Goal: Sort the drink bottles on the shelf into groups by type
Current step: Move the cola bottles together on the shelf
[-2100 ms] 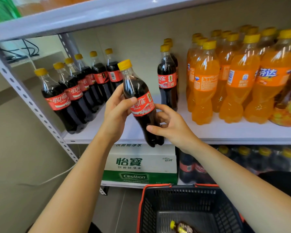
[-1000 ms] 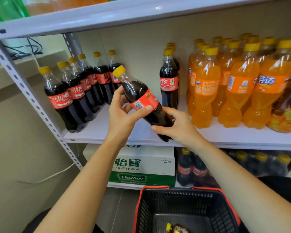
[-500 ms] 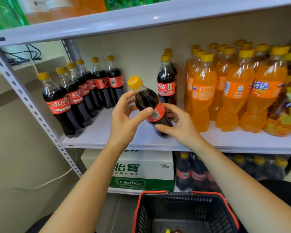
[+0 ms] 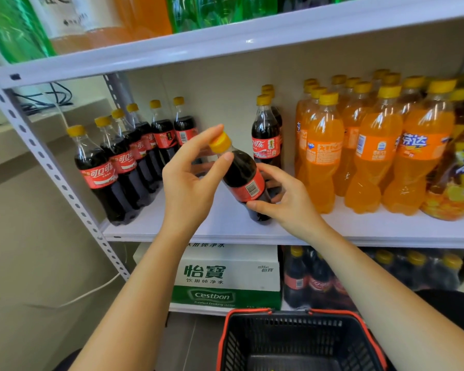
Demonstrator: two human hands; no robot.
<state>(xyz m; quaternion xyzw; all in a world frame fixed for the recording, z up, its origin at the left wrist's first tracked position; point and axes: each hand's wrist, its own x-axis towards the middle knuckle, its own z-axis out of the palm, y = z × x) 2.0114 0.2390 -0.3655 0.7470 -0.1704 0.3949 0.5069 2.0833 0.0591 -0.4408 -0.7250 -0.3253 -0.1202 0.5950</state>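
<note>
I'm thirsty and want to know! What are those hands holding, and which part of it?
A tilted cola bottle. The left hand pinches it at the yellow cap and neck; the right hand grips its lower body.

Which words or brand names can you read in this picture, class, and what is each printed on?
"可口可乐": front cola bottle of the left row.
"芬达": orange soda bottle at right.
"怡寶": water carton on the lower shelf.
"饮用纯净水": same carton.
"Cestbon": its green band.
Too small to read: the fine print on the held cola bottle.

Black basket [image 4: 292, 338], red rim, bottom centre; Cestbon carton [image 4: 225, 274] behind; likely cables [image 4: 56, 97] upper left.
</note>
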